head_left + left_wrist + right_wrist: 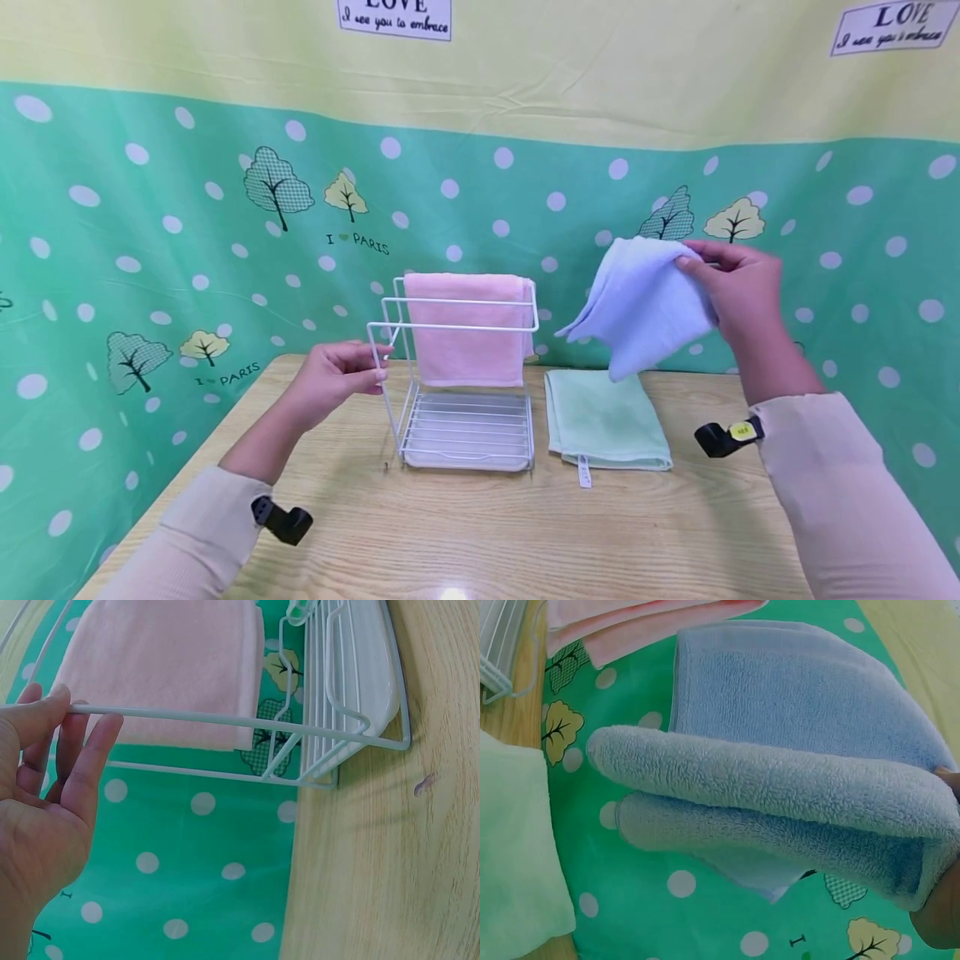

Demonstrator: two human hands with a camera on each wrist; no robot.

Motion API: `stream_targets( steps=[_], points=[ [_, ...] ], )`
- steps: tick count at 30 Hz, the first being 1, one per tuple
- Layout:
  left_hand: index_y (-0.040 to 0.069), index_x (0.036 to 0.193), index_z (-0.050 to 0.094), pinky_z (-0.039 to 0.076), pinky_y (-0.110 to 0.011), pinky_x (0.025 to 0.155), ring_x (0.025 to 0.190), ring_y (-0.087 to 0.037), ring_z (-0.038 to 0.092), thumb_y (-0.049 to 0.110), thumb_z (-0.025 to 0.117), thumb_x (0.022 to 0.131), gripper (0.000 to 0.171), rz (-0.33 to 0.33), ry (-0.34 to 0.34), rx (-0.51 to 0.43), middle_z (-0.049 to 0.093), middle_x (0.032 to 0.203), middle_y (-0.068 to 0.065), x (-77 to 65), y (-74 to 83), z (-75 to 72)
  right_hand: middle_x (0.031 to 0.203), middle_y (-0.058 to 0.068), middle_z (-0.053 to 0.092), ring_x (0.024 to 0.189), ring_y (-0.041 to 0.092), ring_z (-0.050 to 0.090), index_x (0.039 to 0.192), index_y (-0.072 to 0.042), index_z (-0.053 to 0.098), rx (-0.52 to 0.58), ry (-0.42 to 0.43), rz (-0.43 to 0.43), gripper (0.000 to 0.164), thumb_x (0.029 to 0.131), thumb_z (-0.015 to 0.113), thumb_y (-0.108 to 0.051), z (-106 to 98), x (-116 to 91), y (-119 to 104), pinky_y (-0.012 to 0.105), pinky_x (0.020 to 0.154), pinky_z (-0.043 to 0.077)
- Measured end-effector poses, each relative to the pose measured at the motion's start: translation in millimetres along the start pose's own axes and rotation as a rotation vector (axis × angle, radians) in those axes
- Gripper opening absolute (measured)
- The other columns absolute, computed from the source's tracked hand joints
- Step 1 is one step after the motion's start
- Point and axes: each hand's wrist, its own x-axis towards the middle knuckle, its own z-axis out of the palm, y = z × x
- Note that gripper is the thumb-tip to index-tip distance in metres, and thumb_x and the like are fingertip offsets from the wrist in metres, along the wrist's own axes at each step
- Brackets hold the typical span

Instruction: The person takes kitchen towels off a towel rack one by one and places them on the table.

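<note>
A white wire towel rack (468, 454) stands on the table, its bars stepped in height. Over the rear bar hangs a pink towel (468, 350). My left hand (337, 375) pinches the rack's left upright between thumb and fingers, as the left wrist view also shows. Raised to the right of the rack, my right hand (738, 287) grips a folded blue towel (648, 300) by its upper right edge. The towel hangs in loose folds; in the right wrist view it hides most of the fingers.
A folded green towel (607, 417) with a white tag lies on the wooden table (480, 533), right of the rack. Behind the table hangs a green and yellow curtain (465, 192) with dots and trees. A small dark mark is on the table near the rack's left foot.
</note>
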Motion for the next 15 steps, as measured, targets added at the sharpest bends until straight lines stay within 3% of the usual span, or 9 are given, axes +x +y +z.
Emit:
stream_targets(
  steps=[5,15],
  points=[
    [-0.006,0.119,0.065,0.062,-0.039,0.076,0.081,-0.022,0.066,-0.003,0.07,0.087,0.033,0.009,-0.002,-0.003,0.062,0.098,-0.023,0.0,-0.9,-0.3,0.105,-0.006,0.064,0.094,0.014,0.059,0.118,-0.021,0.073,-0.053,0.016,0.044,0.047,0.074,0.085,-0.032,-4,0,12,0.015,0.064,0.057],
    [-0.008,0.119,0.064,0.062,-0.038,0.075,0.079,-0.02,0.066,-0.006,0.067,0.087,0.032,0.006,0.004,-0.011,0.061,0.099,-0.028,-0.8,-0.5,-0.3,0.113,-0.006,0.058,0.096,0.013,0.057,0.125,-0.019,0.069,-0.014,0.049,0.097,0.052,0.076,0.083,-0.029,-12,-2,34,0.013,0.067,0.056]
  ],
)
